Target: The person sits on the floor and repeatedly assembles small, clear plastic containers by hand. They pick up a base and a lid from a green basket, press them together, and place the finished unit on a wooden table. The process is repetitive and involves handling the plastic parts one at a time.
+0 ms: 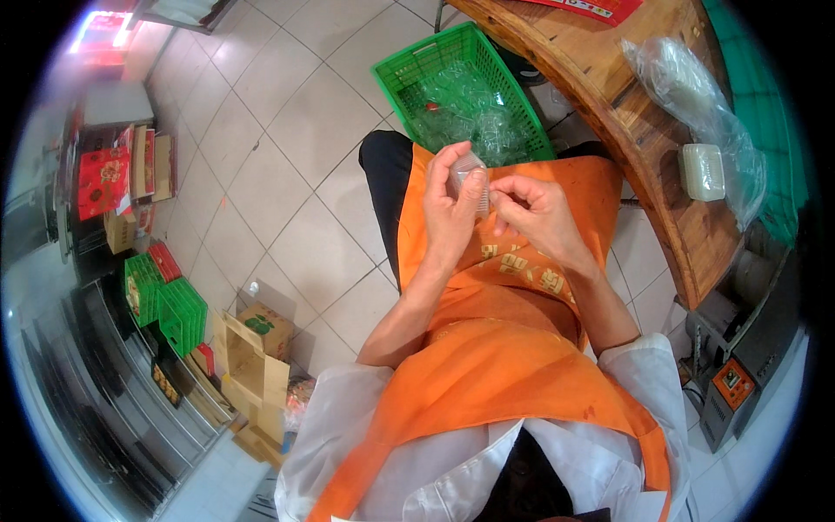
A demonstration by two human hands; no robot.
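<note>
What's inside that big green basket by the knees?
The green basket holds a heap of clear plastic things, maybe containers, with a small red bit among them. Whatever lies under the heap is covered, so I can't tell.

Bright view for you; pink-white glare at ten o'clock, shine on plastic bag [718, 117] at two. Soft shadow beside cardboard box [268, 329], eight o'clock. Fisheye bows wooden table [609, 87], two o'clock; rim black.
</note>
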